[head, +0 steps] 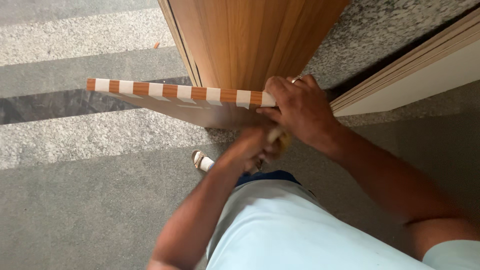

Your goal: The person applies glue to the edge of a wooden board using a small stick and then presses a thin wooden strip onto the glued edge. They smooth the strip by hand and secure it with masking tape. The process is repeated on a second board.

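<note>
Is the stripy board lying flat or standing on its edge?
Neither: the board is held off the floor, its striped edge facing up. The right hand grips its end; the left hand is blurred beneath it.

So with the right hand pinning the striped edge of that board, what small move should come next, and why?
Probably keep the right hand pressed on the striped board while the left hand, blurred and gripping something yellowish beneath it, finishes its stroke: the board juts out unsupported from the wooden panel.

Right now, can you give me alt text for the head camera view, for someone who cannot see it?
Seen from above, a person's right hand grips the end of a wooden panel whose edge is striped orange and white, held against an upright wooden board. The left hand, blurred, holds a small yellowish object just below. Grey speckled stone floor lies beneath.
</note>
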